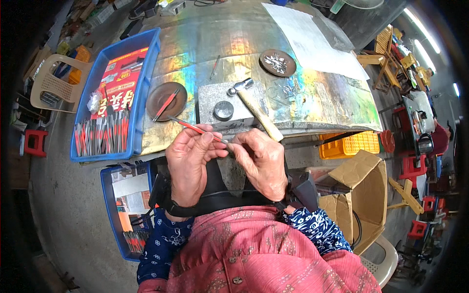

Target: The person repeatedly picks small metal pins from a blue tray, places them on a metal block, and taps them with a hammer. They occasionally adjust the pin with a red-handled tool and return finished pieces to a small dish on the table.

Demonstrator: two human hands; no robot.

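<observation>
Head view: a slender implement [202, 131], red along its middle with dark grey metal ends, slants in front of the worktable's near edge. Left hand [189, 163] pinches its shaft between thumb and fingers; right hand [262, 158], close beside, has thumb and forefinger closed on its lower end. Worktable [178, 46]: stained sheet with rainbow-like colour bands, bearing a grey block [209, 94] with a ball-peen hammer [255, 108] and black round disc [223, 111], a brown dish [159, 91], and a blue tray [148, 68] of similar red-and-dark implements. Room: grey floor [68, 195], yellow crate [359, 145], open cardboard box [370, 180] at right.
</observation>
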